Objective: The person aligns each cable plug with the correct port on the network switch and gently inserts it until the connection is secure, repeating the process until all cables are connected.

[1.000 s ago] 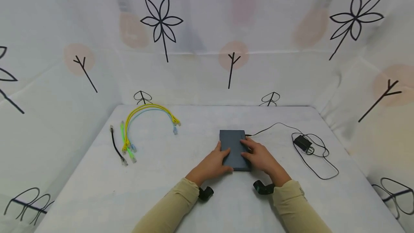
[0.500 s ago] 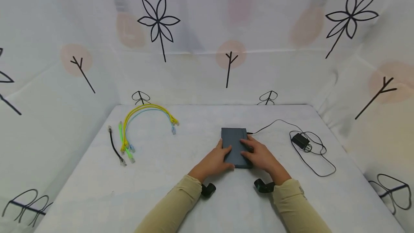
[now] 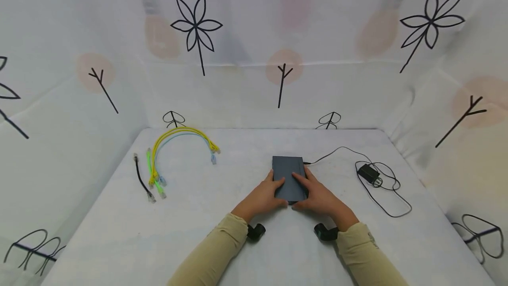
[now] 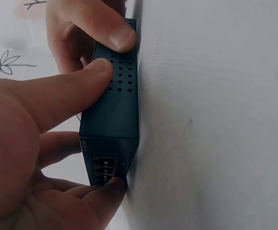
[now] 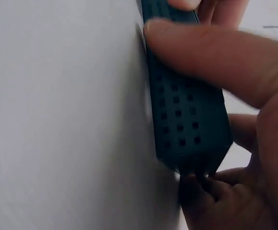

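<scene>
A dark blue-grey network switch (image 3: pixel 285 179), a flat box, lies on the white table between both hands. My left hand (image 3: pixel 259 198) grips its left side, with the thumb on the near face and fingers along the side with the ports (image 4: pixel 104 170). On the right, my right hand (image 3: pixel 320 197) holds the other near corner. Its thumb presses the vented near face (image 5: pixel 179 112), an index finger lies over the top, and other fingers reach along the right side. A thin black power cord (image 3: pixel 327 155) runs out of the switch's far right corner.
The cord leads to a black power adapter (image 3: pixel 368 173) with looped cable at the right. At the far left lie yellow network cables (image 3: pixel 174 132), a light blue cable (image 3: pixel 186 134), a green cable (image 3: pixel 159 188) and a short black cable (image 3: pixel 141 180).
My right thumb has come down from the switch's top to its near face, and the right hand's fingers have shifted. The switch has slid slightly away and to the right.
</scene>
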